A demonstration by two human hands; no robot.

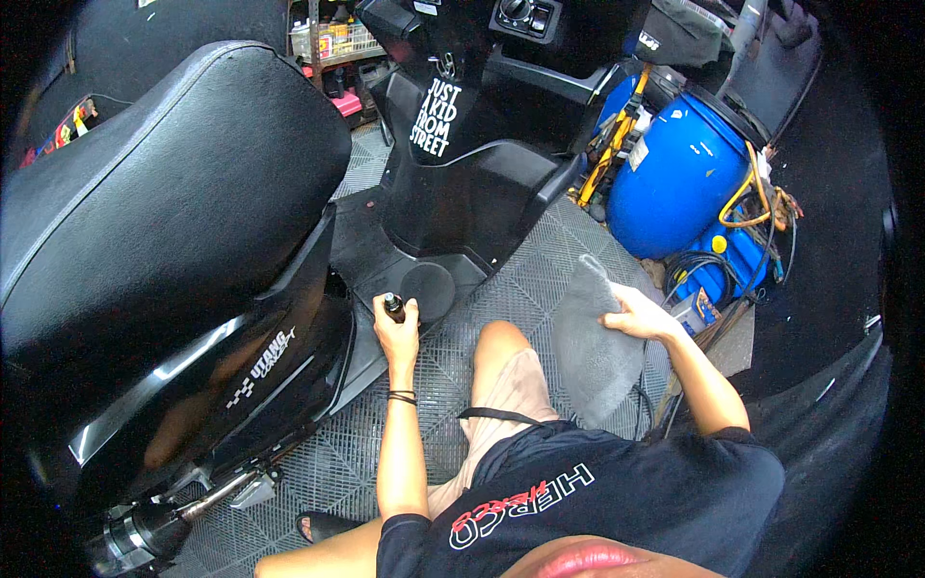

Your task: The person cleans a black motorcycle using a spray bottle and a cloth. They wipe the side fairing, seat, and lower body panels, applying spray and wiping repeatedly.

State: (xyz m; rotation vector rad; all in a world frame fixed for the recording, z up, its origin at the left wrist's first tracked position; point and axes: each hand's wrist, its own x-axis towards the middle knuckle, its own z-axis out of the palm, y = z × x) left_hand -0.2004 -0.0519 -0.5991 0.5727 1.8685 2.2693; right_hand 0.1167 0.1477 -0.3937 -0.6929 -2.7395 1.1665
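Observation:
My left hand is wrapped around a small dark bottle with a black cap or nozzle on top; most of its body is hidden by my fingers. It is held above the edge of the footboard of a black scooter. On the other side, a grey cloth, apparently microfibre, hangs folded from my right hand, over the floor and apart from the scooter. The scooter's glossy black side panel bears a white sticker and lies left of my left hand, below the padded black seat.
At the upper right stands a blue plastic drum with a blue jerrycan, coiled black hose and yellow cable nearby. A shelf holds bottles behind the scooter. Grey slatted tiles cover the floor. The exhaust juts out lower left.

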